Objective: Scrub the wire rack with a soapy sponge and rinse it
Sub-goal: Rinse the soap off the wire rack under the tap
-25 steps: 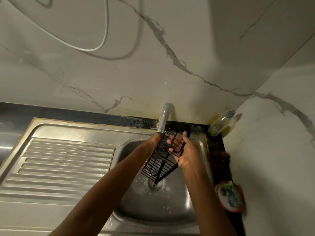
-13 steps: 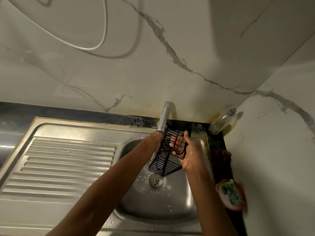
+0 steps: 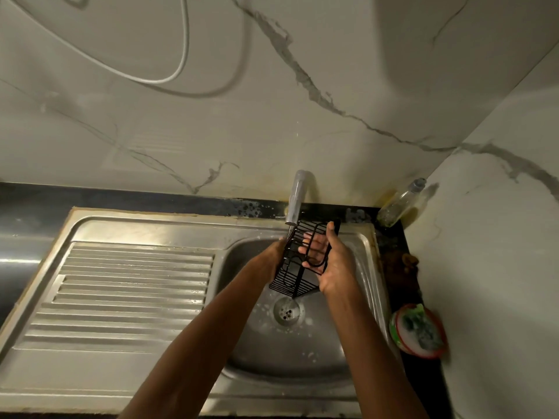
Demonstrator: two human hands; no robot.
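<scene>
Both hands grip wire rack [image 3: 298, 261] under tap [image 3: 295, 197]: right hand [image 3: 331, 263] fingers through wires, left hand [image 3: 272, 257] mostly hidden. Wet wires, could slip into sink [image 3: 302, 352].

No legible text or labels anywhere.

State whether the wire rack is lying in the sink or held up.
Held up: both hands grip the wire rack under the tap, above the drain.

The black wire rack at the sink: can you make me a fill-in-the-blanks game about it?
1. The black wire rack is held under the grey ____.
2. It hangs over the steel sink's round ____.
3. The soapy green sponge sits in a red-rimmed ____.

Missing words: tap; drain; dish
</scene>
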